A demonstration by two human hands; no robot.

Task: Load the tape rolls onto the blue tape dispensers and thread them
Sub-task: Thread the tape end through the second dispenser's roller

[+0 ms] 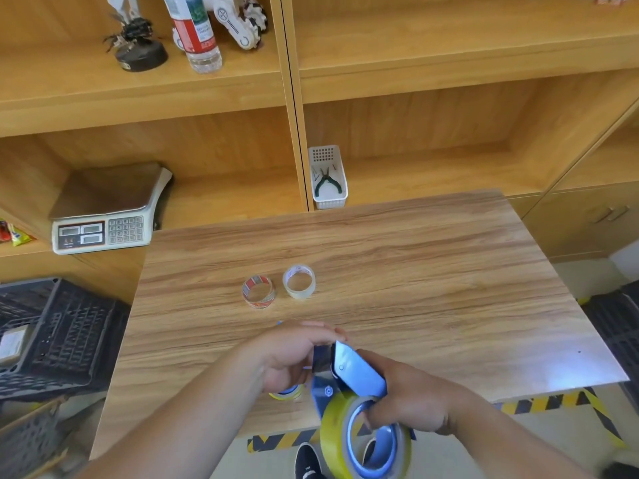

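Observation:
My right hand (pixel 411 399) grips a blue tape dispenser (pixel 356 368) over the table's near edge, with a yellowish tape roll (pixel 335 430) mounted on its blue hub. At the dispenser's front end my left hand (pixel 294 354) pinches a strip of tape. Under the left hand, another blue-cored yellowish roll (pixel 287 395) peeks out, mostly hidden. Two small clear tape rolls lie on the wooden table (pixel 415 271): one with red print (pixel 258 292), one plain (pixel 299 281).
A white basket with pliers (pixel 328 178) and a weighing scale (pixel 103 216) sit on the shelf behind the table. Black crates (pixel 52 337) stand at the left. Striped hazard tape (pixel 539 404) marks the floor below the table edge.

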